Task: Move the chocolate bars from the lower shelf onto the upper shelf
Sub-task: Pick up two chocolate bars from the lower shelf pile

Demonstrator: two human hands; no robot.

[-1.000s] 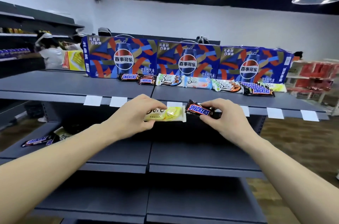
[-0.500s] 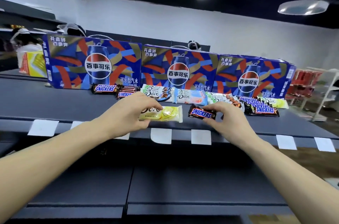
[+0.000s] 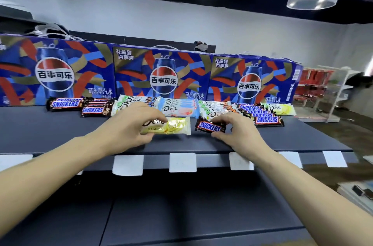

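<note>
Head view: left hand (image 3: 129,124) held Dove bar (image 3: 171,126), right hand (image 3: 240,130) pinched Snickers bar (image 3: 210,126), probably just above upper shelf (image 3: 60,134); next, let go.

upper shelf (image 3: 60,134), chocolate bars (image 3: 177,105) (rowed), Pepsi boxes (image 3: 161,74)

left hand (image 3: 129,124): fingers curled, pinching | right hand (image 3: 238,130): fingers curled, pinching | both forearms extended forward

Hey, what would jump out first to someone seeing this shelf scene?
Three big blue cola boxes line the back of the upper shelf, a row of chocolate bars before them. In front, the left hand holds a yellow bar and the right hand a dark one.
</note>
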